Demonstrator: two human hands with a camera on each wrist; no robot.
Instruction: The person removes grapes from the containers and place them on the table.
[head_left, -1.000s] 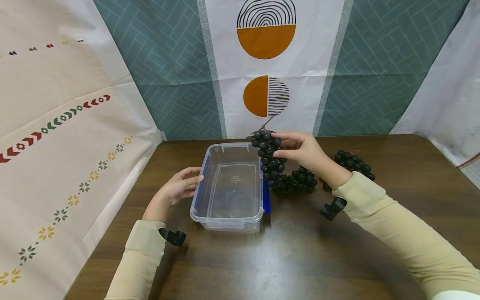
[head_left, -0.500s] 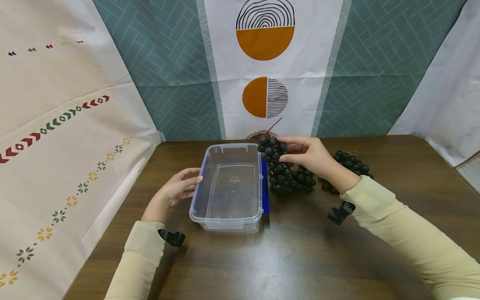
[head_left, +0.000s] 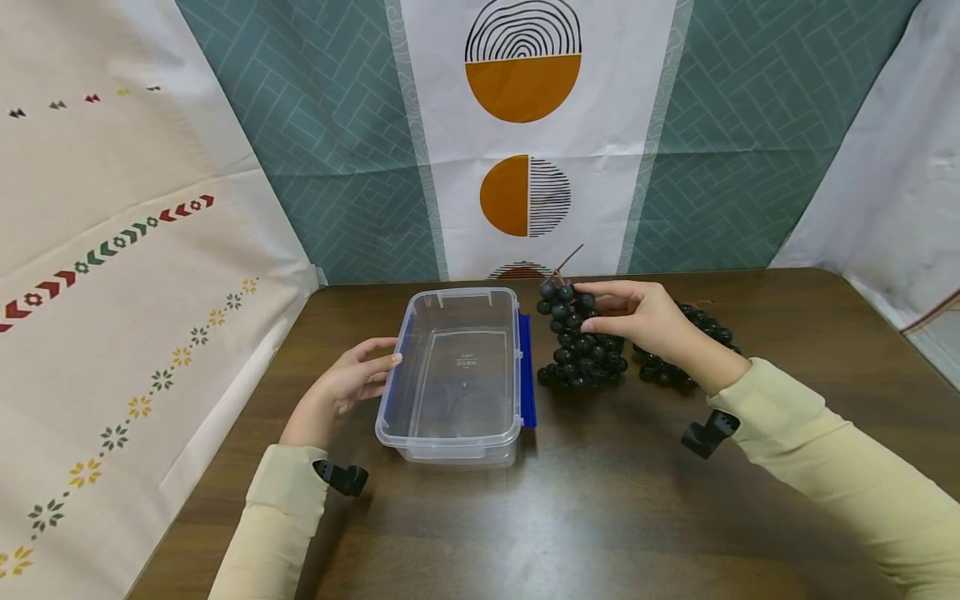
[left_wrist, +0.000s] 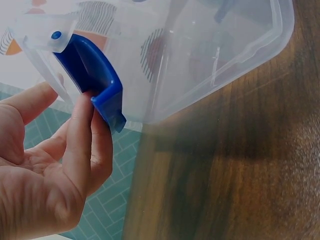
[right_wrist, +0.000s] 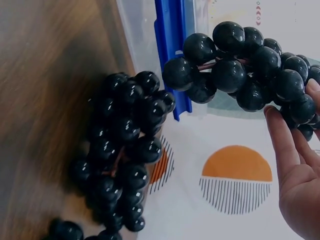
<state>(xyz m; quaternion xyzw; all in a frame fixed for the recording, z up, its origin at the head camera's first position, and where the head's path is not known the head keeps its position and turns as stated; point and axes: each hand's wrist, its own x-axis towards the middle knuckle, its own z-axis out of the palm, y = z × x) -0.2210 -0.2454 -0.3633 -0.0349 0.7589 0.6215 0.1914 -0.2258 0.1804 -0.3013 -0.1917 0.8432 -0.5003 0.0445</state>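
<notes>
On the table stands a clear plastic container (head_left: 465, 375), lidless, with a blue latch (head_left: 527, 371) hanging along its right side. At its left rim my left hand (head_left: 360, 373) holds it, thumb against the rim; in the left wrist view the fingers touch another blue latch (left_wrist: 95, 75). My right hand (head_left: 637, 317) pinches a bunch of dark grapes (head_left: 567, 315) by its upper part, stem pointing up, just right of the container. A second bunch of grapes (right_wrist: 120, 150) lies on the table below it. Whether the two bunches touch, I cannot tell.
A further bunch of dark grapes (head_left: 708, 327) lies to the right, partly behind my right wrist. Patterned cloth (head_left: 517, 200) hangs at the table's back edge, and a pale cloth (head_left: 150, 333) runs along the left side. The brown tabletop (head_left: 600, 500) extends toward me.
My right hand has moved right and slightly down with the held grapes, away from the container's right rim. The left hand and the container stay nearly where they were.
</notes>
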